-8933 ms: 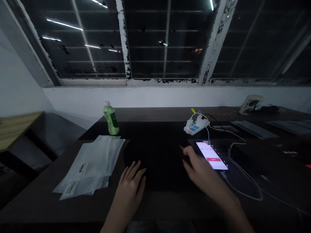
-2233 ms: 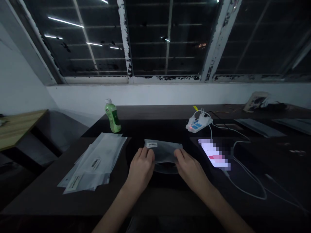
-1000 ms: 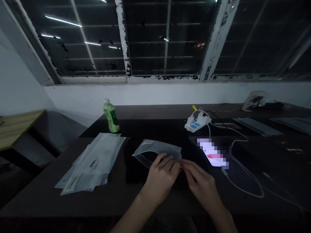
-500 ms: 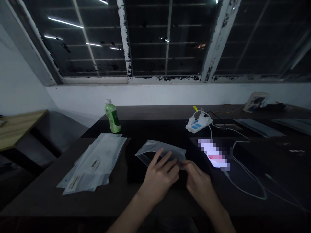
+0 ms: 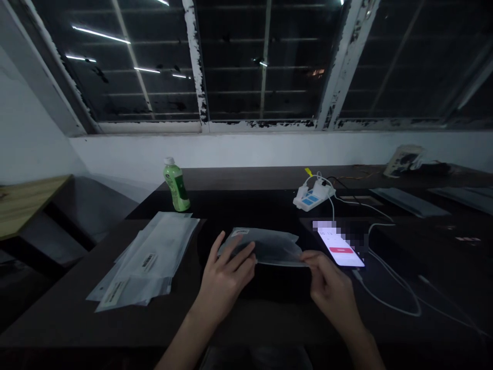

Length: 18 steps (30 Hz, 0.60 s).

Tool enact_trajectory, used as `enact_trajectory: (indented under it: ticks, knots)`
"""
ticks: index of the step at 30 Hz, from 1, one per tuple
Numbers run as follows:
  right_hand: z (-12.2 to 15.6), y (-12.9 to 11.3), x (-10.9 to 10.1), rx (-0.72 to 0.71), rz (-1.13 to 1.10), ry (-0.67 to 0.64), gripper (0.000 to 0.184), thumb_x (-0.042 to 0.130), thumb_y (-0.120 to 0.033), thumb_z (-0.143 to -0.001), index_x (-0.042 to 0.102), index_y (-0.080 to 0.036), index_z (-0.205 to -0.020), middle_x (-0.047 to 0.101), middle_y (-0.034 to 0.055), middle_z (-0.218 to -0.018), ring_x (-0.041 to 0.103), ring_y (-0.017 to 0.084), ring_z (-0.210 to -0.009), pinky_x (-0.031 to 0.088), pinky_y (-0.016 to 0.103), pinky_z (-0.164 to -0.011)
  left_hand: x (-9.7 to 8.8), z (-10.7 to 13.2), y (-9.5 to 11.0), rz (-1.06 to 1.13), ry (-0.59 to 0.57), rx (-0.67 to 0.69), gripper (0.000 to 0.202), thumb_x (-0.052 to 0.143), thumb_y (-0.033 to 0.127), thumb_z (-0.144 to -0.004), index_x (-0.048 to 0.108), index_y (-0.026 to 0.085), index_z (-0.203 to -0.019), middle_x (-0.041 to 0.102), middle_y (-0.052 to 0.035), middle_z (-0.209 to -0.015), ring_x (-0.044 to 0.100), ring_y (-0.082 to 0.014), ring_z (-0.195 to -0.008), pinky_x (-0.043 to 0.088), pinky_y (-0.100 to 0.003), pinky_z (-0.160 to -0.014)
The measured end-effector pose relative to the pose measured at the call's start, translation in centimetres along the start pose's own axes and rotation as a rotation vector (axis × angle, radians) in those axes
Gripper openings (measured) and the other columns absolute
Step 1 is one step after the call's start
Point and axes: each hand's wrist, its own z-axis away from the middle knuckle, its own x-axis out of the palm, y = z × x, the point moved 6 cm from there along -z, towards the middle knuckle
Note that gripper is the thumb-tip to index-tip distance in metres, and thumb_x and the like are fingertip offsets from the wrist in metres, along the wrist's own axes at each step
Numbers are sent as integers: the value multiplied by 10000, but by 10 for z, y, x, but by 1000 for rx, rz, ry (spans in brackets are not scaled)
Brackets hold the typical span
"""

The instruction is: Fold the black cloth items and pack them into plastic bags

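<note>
A frosted plastic bag (image 5: 275, 245) with a small label at its far left corner is held above the dark table, its near edge stretched almost straight. My right hand (image 5: 332, 288) pinches the bag's near right corner between thumb and fingertips. At the bag's left part, my left hand (image 5: 226, 277) has several fingers raised and spread over the film, while its lowest fingers close on the near edge; the thumb is hidden. To the left lies a loose stack of similar plastic bags (image 5: 154, 244) with barcode labels.
Behind the stack stands a green drink bottle (image 5: 177, 187). A white power strip (image 5: 313, 198) with plugs sits at the back. Right of my hands lies a lit phone (image 5: 339, 246) on a white cable (image 5: 379, 303). More flat bags (image 5: 410, 201) lie far right on the table (image 5: 57, 313).
My left hand has moved left along the bag, away from my right hand. The bag's gaping near side has flattened and its edge is drawn straight. My right hand has shifted slightly right.
</note>
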Motion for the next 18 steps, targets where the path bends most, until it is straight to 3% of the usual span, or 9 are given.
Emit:
enact_trajectory:
  ticks: [6,11,14,18]
  knots:
    - [0,19,-16,86,30,76,137,440,-187,-939,561,-242,-906,668,51,-977,651,196,-865,512,288,-707,-16,12,-26,-41,4,-50,112,586,134,-921,645,215,-871,734,7,-1150,623,-268,-1184,357,-569,-1106]
    - [1,32,-17,169,-76,-69,147,483,-307,-957,579,-239,-869,658,74,-1142,654,225,-1000,533,345,-821,-14,33,-40,56,-60,-101,103,562,124,-923,623,208,-915,755,-11,-1054,708,-199,-984,500,-435,-961]
    - [3,49,-11,403,-351,-162,237,481,-445,-962,596,-241,-1000,551,109,-1362,686,250,-1012,569,409,-850,-9,48,-48,111,-105,-211,96,551,146,-916,617,215,-908,747,-27,-1044,719,-188,-928,555,-355,-826]
    - [-3,68,6,800,-521,-320,429,502,-606,-902,556,-247,-1132,598,128,-1271,726,195,-668,605,338,-574,0,66,-54,139,-186,-312,97,558,178,-893,618,236,-942,746,-28,-1019,723,-213,-916,586,-349,-764]
